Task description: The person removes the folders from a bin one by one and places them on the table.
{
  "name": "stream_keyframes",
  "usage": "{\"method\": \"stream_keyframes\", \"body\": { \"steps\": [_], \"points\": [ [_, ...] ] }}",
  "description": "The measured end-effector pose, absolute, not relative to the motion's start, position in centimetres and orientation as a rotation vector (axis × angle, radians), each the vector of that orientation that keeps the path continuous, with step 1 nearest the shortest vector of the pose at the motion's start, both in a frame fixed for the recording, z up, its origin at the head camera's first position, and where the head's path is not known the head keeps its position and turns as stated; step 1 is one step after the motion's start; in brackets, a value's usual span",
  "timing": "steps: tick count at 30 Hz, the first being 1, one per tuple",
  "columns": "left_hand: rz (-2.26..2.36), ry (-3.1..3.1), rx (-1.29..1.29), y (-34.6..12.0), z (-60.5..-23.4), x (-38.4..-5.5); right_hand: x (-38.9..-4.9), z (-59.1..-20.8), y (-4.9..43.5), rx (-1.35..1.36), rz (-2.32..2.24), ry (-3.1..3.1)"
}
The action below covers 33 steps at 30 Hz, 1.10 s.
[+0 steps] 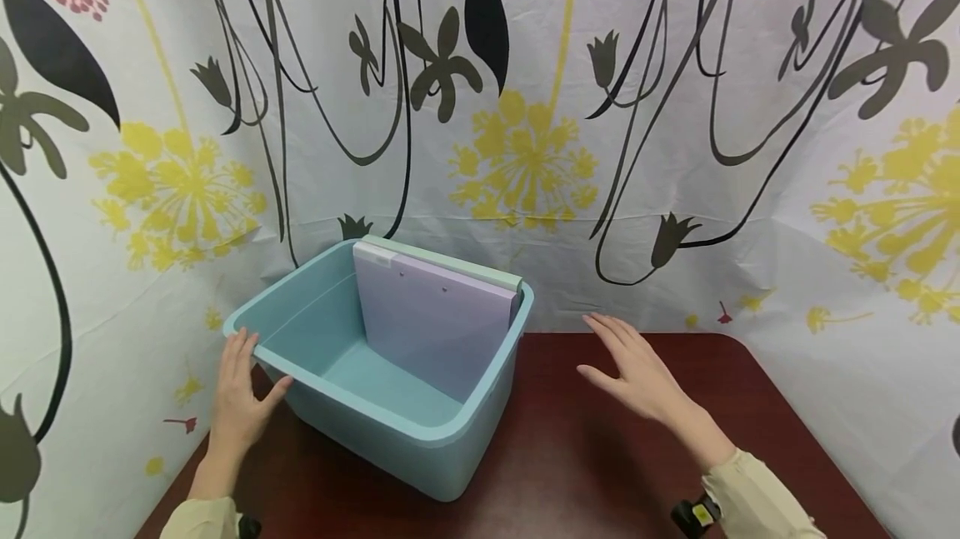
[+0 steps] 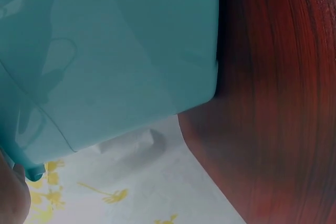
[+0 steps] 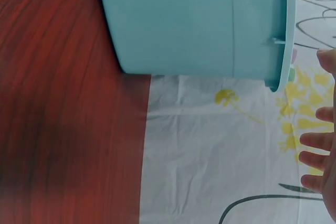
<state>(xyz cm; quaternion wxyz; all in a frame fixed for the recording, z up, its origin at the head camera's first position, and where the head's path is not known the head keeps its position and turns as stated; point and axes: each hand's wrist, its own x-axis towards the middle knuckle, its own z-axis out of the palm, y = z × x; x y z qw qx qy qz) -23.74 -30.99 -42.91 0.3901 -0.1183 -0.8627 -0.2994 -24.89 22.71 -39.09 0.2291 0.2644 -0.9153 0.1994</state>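
Observation:
A light blue plastic tub (image 1: 397,464) stands at an angle on the dark red table. Inside, against its far right wall, lean a lilac file folder (image 1: 438,314) and a pale green one (image 1: 450,260) behind it. My left hand (image 1: 242,397) touches the tub's near left rim, fingertips over the edge and thumb along the near side. To the right of the tub my right hand (image 1: 637,368) hovers above the table, fingers straight and holding nothing. The right wrist view has its fingertips (image 3: 315,141) at the right edge, apart from the tub.
The table (image 1: 585,472) runs out to the right of the tub and has a rounded far right corner. A white cloth (image 1: 540,39) printed with flowers and stems hangs behind and on both sides of the table.

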Motion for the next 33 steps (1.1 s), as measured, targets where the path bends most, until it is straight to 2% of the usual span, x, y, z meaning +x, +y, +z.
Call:
{"method": "stream_keyframes", "body": {
  "steps": [33],
  "points": [
    [-0.855,-2.168,-0.321,-31.0,-43.3,-24.0,-28.9,-33.5,15.6,0.965,0.514,-2.533]
  ]
}}
